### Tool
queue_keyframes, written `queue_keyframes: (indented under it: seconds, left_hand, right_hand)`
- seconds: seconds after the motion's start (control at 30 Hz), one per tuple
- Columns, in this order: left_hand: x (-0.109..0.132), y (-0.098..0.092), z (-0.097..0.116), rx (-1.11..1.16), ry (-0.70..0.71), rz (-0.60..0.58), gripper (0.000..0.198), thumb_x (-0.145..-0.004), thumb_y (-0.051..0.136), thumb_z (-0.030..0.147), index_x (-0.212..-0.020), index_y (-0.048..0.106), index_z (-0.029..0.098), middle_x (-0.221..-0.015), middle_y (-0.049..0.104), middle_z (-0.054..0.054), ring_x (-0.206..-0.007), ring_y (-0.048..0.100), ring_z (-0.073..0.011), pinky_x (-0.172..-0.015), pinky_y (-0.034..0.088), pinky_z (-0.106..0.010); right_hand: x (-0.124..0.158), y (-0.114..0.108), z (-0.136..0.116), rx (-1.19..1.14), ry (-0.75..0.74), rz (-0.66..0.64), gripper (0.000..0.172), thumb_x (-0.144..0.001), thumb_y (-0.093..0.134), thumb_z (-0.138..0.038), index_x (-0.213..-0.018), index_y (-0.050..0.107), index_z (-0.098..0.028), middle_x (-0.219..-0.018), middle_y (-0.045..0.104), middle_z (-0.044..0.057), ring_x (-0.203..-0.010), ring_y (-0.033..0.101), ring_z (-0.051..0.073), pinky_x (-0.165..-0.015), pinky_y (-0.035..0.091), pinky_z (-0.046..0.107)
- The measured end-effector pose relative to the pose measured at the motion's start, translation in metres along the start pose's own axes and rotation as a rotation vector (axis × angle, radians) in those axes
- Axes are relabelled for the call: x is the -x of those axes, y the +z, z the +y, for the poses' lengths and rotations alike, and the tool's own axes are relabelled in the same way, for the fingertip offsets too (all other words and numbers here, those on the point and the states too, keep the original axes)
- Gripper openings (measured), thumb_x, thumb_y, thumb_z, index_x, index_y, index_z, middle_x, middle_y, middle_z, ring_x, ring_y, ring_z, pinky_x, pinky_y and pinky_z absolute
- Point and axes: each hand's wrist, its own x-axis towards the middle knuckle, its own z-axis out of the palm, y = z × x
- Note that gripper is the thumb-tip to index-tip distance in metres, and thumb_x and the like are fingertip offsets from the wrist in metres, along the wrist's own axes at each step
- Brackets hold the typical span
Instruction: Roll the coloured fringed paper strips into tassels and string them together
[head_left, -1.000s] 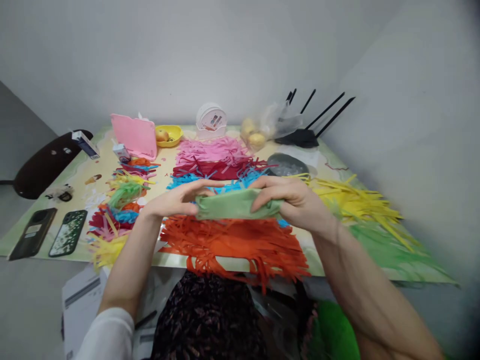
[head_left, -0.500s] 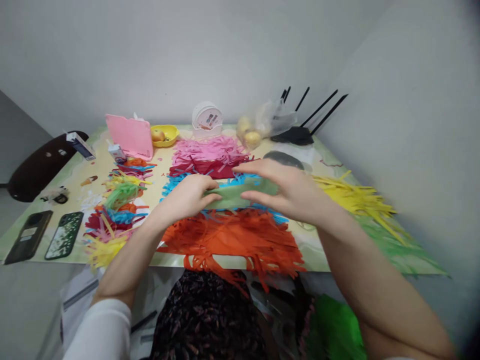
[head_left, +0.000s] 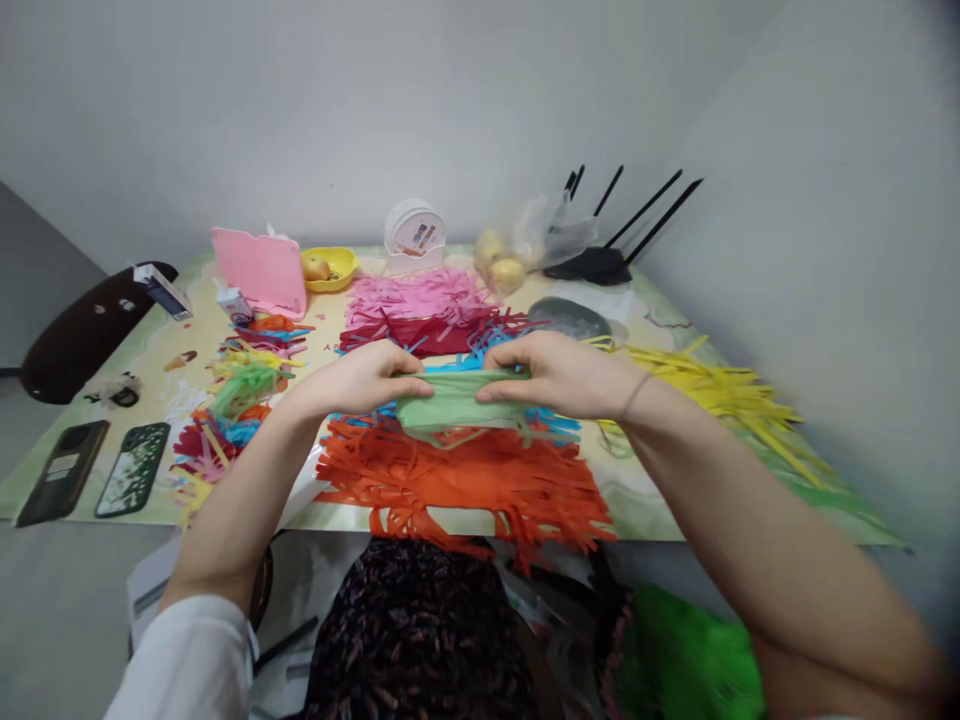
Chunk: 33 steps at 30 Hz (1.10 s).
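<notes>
Between my two hands a light green sheet of fringed tissue paper [head_left: 450,405] hangs, folded along its top edge, with thin strips dangling below. My left hand [head_left: 367,377] pinches its left end between thumb and fingers. At the right end my right hand [head_left: 555,375] grips it the same way. Under and behind it lies blue fringed paper [head_left: 480,352], partly covered. Nearer to me is a wide orange fringed sheet [head_left: 457,470], its strips hanging over the table edge. Beyond the blue are a dark red fringed sheet [head_left: 442,337] and a pink one [head_left: 420,295].
Yellow fringed strips [head_left: 705,385] lie at right. Mixed coloured tassels [head_left: 259,390] run down the left, beside two phones [head_left: 64,470]. Along the back stand a pink tablet case [head_left: 262,270], a yellow bowl [head_left: 341,265], a white round holder [head_left: 415,235], bagged fruit [head_left: 502,268] and a black router [head_left: 589,265].
My right hand has closed from a spread pose onto the green paper. Both hands now pinch its top edge, and the paper hangs lower with its strips showing.
</notes>
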Motion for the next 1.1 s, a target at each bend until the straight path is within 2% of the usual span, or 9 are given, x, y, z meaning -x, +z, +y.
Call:
queue_keyframes:
  seconds: [0.23, 0.33, 0.43, 0.6, 0.73, 0.83, 0.93, 1.0, 1.1]
  left_hand:
    - [-0.008, -0.005, -0.007, 0.075, -0.021, -0.107, 0.034, -0.086, 0.052, 0.040, -0.065, 0.056, 0.014, -0.055, 0.036, 0.004, -0.049, 0.030, -0.0074, -0.047, 0.022, -0.021]
    - [-0.008, -0.006, -0.006, 0.091, -0.023, -0.105, 0.035, -0.087, 0.052, 0.041, -0.066, 0.058, 0.014, -0.055, 0.037, 0.004, -0.049, 0.030, -0.0073, -0.047, 0.022, -0.022]
    - [-0.007, -0.005, -0.002, 0.072, -0.036, -0.069, 0.034, -0.085, 0.055, 0.041, -0.065, 0.060, 0.013, -0.056, 0.038, 0.004, -0.050, 0.031, -0.0072, -0.048, 0.022, -0.022]
    - [-0.003, 0.003, 0.003, 0.017, -0.055, 0.075, 0.029, -0.083, 0.059, 0.036, -0.065, 0.060, 0.013, -0.056, 0.042, 0.005, -0.051, 0.036, -0.0076, -0.049, 0.025, -0.021]
    - [0.001, 0.015, 0.003, -0.058, 0.009, 0.209, 0.021, -0.084, 0.059, 0.031, -0.072, 0.063, 0.014, -0.063, 0.056, 0.003, -0.058, 0.049, -0.0100, -0.056, 0.037, -0.021]
    - [0.004, 0.031, -0.002, -0.194, 0.160, 0.465, 0.016, -0.089, 0.054, 0.026, -0.083, 0.065, 0.016, -0.077, 0.070, -0.001, -0.073, 0.063, -0.0146, -0.077, 0.049, -0.029]
    - [0.006, 0.048, -0.010, -0.330, 0.362, 0.726, 0.014, -0.090, 0.052, 0.018, -0.091, 0.065, 0.019, -0.100, 0.075, -0.006, -0.098, 0.068, -0.0180, -0.103, 0.045, -0.041]
    - [0.005, 0.056, -0.013, -0.308, 0.423, 0.778, 0.016, -0.089, 0.052, 0.014, -0.094, 0.065, 0.020, -0.107, 0.075, -0.006, -0.105, 0.067, -0.0183, -0.108, 0.042, -0.044]
    - [0.004, 0.062, -0.010, -0.093, 0.351, 0.741, 0.018, -0.087, 0.052, 0.012, -0.096, 0.065, 0.019, -0.099, 0.075, -0.004, -0.095, 0.070, -0.0174, -0.099, 0.051, -0.040]
  right_hand:
    - [0.000, -0.003, -0.003, 0.000, 0.016, 0.016, 0.032, -0.079, 0.065, -0.043, -0.064, 0.050, -0.019, -0.056, 0.049, -0.004, -0.053, 0.041, 0.010, -0.052, 0.029, 0.023]
    - [0.001, -0.005, -0.003, -0.019, 0.015, 0.039, 0.028, -0.078, 0.067, -0.043, -0.071, 0.056, -0.019, -0.064, 0.056, -0.002, -0.058, 0.046, 0.011, -0.054, 0.031, 0.023]
    - [0.003, -0.007, -0.003, -0.002, 0.055, -0.001, 0.027, -0.082, 0.063, -0.042, -0.071, 0.060, -0.018, -0.060, 0.054, -0.003, -0.055, 0.045, 0.011, -0.053, 0.030, 0.024]
    - [0.007, -0.007, -0.007, 0.084, 0.033, 0.086, 0.024, -0.084, 0.062, -0.034, -0.067, 0.058, -0.018, -0.063, 0.058, -0.001, -0.059, 0.049, 0.012, -0.057, 0.033, 0.025]
    - [0.015, -0.002, -0.012, 0.169, -0.004, 0.158, 0.015, -0.086, 0.060, -0.029, -0.076, 0.060, -0.018, -0.068, 0.063, 0.000, -0.060, 0.053, 0.013, -0.057, 0.034, 0.024]
    - [0.026, 0.005, -0.013, 0.241, -0.051, 0.277, 0.010, -0.089, 0.055, -0.027, -0.082, 0.059, -0.021, -0.063, 0.061, -0.002, -0.053, 0.051, 0.013, -0.052, 0.033, 0.024]
    - [0.036, 0.013, -0.010, 0.343, -0.203, 0.450, 0.012, -0.091, 0.048, -0.020, -0.087, 0.060, -0.021, -0.073, 0.067, 0.002, -0.064, 0.060, 0.016, -0.060, 0.041, 0.026]
    - [0.040, 0.016, -0.008, 0.375, -0.271, 0.530, 0.015, -0.091, 0.047, -0.017, -0.088, 0.061, -0.020, -0.079, 0.069, 0.004, -0.073, 0.063, 0.018, -0.067, 0.045, 0.027]
    - [0.043, 0.016, -0.008, 0.264, -0.232, 0.546, 0.013, -0.089, 0.051, -0.015, -0.089, 0.063, -0.021, -0.077, 0.069, 0.003, -0.068, 0.063, 0.016, -0.064, 0.046, 0.026]
